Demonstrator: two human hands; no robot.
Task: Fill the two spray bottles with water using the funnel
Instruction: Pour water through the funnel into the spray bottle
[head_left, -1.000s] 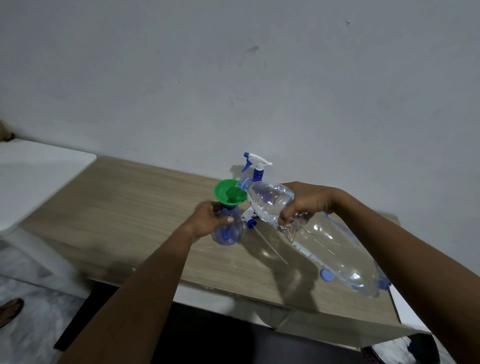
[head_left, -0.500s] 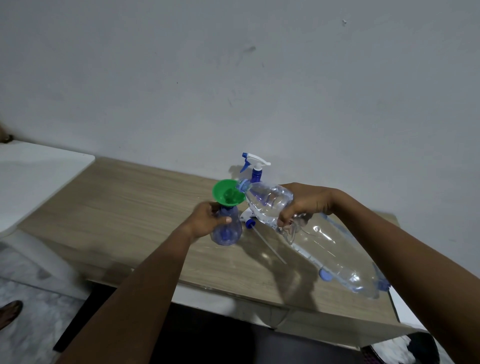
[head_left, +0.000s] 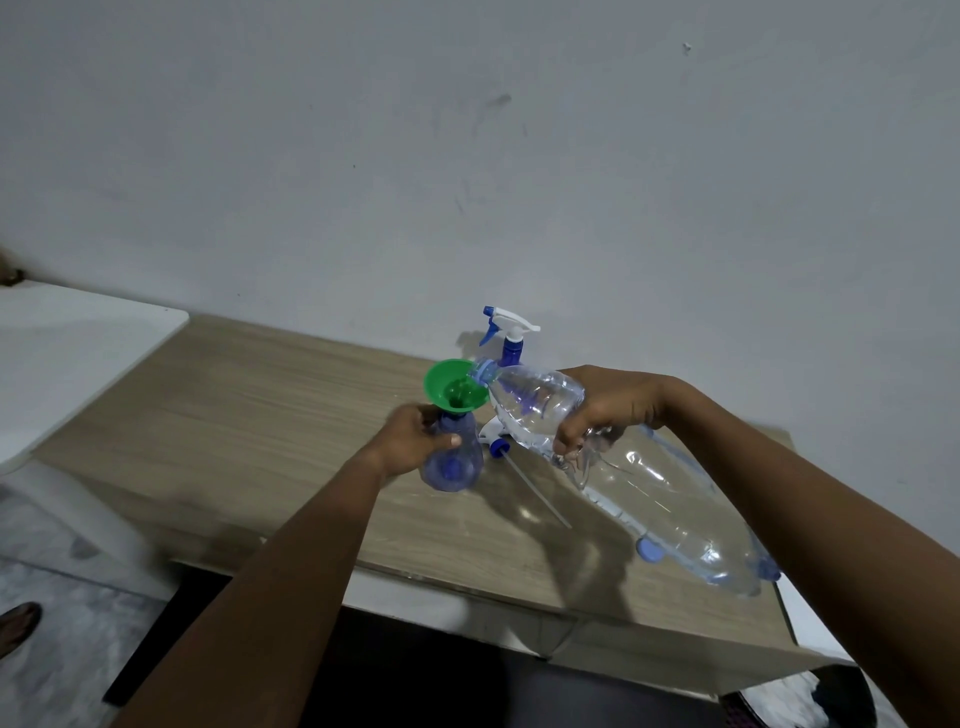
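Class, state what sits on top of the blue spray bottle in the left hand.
A green funnel sits in the spray bottle's neck; its spout is hidden inside.

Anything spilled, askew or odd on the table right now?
No spill visible. The detached spray head lies on its side on the table, expected with the funnel in the spray bottle. The water bottle has its mouth at the funnel's rim, off centre.

A wooden table (head_left: 249, 415) carries the blue spray bottle (head_left: 452, 462) gripped by the left hand (head_left: 410, 441). Just right of that grip lies a detached sprayer head (head_left: 496, 441). Beyond it stands a second spray bottle (head_left: 511, 338). A blue cap (head_left: 648, 549) lies nearer the person than the right hand's (head_left: 608, 410) grip on the water bottle (head_left: 675, 509).
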